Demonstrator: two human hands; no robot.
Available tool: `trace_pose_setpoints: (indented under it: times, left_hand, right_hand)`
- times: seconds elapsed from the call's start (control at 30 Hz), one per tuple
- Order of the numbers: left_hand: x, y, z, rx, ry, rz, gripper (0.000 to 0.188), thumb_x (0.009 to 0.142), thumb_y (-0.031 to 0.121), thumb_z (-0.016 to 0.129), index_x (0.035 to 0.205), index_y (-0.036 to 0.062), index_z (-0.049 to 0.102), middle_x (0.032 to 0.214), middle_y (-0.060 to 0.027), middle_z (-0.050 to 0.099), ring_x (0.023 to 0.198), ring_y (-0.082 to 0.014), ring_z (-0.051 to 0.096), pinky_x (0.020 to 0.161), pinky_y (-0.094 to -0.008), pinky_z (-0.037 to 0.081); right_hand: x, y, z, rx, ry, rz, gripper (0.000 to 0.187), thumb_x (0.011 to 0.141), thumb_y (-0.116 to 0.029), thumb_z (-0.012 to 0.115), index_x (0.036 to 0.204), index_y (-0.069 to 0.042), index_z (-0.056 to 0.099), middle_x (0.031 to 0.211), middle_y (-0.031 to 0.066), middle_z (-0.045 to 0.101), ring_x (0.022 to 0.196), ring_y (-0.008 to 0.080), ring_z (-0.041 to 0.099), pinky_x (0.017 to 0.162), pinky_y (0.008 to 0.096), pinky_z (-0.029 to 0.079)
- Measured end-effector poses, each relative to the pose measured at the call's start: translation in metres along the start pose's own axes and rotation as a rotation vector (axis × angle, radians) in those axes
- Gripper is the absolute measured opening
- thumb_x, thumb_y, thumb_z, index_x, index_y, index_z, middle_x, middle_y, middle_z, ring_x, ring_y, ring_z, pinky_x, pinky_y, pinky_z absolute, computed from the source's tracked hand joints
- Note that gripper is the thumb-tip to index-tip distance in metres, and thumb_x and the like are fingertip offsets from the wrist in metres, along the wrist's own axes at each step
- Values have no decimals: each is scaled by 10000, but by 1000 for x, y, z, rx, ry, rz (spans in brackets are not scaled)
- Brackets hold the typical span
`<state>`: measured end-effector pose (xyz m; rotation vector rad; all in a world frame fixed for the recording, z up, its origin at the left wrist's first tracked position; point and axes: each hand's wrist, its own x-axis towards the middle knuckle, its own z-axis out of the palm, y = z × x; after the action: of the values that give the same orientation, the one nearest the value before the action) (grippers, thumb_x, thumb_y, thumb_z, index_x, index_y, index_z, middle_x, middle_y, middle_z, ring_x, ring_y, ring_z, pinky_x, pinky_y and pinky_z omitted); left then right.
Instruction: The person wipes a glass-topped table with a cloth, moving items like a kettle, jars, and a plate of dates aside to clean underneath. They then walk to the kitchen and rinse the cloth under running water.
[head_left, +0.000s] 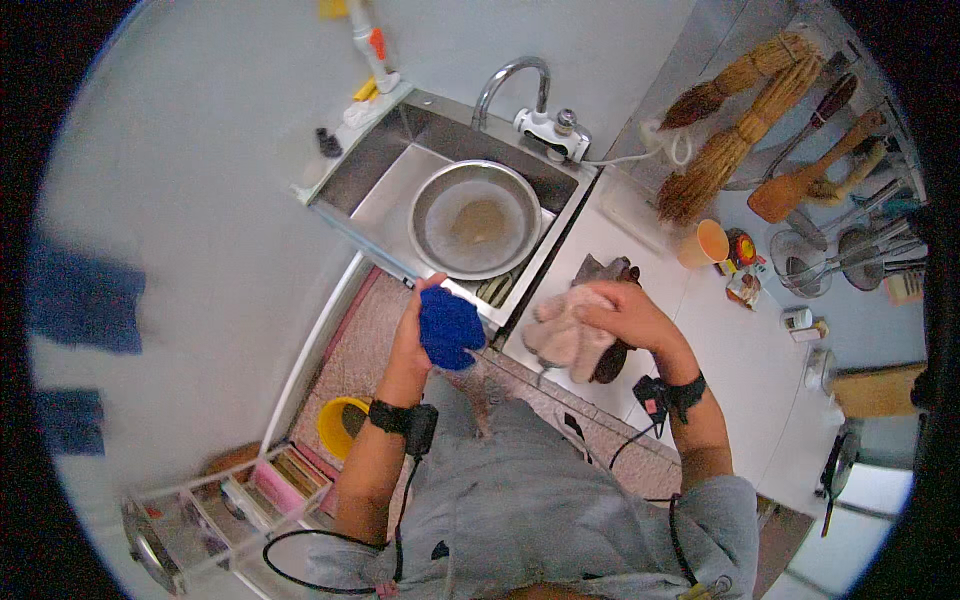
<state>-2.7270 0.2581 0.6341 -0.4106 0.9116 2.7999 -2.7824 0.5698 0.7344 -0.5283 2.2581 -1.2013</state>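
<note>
My left hand (405,338) is closed around a bunched blue fuzzy cloth (450,328), just in front of the sink's near edge. To the right, my right hand (638,312) grips a fluffy beige cloth (566,338) with finger-like lobes, perhaps a glove, over the white counter. Dark grey-brown cloth (597,268) shows behind the beige one, and part of a dark brown item (609,366) shows under my right hand; what it is I cannot tell. In the steel sink (380,190) sits a round metal basin (418,191) with cloudy liquid and a brownish patch in the middle.
A curved faucet (512,66) with a white heater body rises behind the sink. Straw brushes (742,140), a wooden spatula (785,195) and wire strainers hang along the right wall. An orange cup (706,243) stands on the counter (700,345). Below left are a yellow bucket (336,428) and a shelf rack (215,510).
</note>
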Motion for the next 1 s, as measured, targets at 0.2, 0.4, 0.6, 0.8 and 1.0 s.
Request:
trace_pose_setpoints:
  times: [0.2, 0.4, 0.6, 0.8, 1.0]
  left_hand:
    - [126, 25, -35, -171, -51, -258, 508, 945, 467, 463, 1264, 74, 513, 1198, -134, 594, 1062, -290, 585, 925, -448, 465]
    - [228, 23, -104, 316, 123, -471, 378, 926, 278, 566, 1230, 83, 455, 1126, -103, 557, 988, -252, 567, 861, -468, 455]
    - [272, 8, -150, 990, -145, -314, 414, 890, 210, 614, 1236, 38, 466, 1121, -109, 565, 1065, -246, 550, 892, -364, 460]
    - [270, 22, -132, 408, 163, -649, 385, 936, 293, 554, 1281, 147, 466, 1209, -62, 534, 1157, -232, 506, 949, -385, 437]
    - [256, 33, -51, 151, -282, -879, 536, 923, 480, 501, 1353, 176, 402, 1332, -70, 466, 1221, -249, 455, 973, -467, 399]
  right_hand:
    - [-6, 31, 0, 530, 404, 273, 376, 893, -286, 606, 1162, -23, 594, 1023, 32, 647, 920, 141, 597, 836, 292, 474]
    - [15, 18, 19, 733, 743, 390, 356, 906, -253, 586, 1157, -1, 579, 1040, 51, 643, 943, 148, 601, 847, 289, 470]
    - [41, -17, 42, 639, 793, 614, 312, 904, -253, 597, 1123, -31, 611, 979, 35, 646, 882, 132, 597, 803, 283, 478]
    - [74, -30, 45, 546, 811, 596, 300, 904, -259, 602, 1100, -32, 616, 952, 17, 637, 864, 104, 571, 771, 259, 468]
    - [154, -8, 39, 584, 747, 392, 336, 888, -277, 634, 1108, -25, 606, 962, 36, 641, 879, 111, 573, 787, 270, 473]
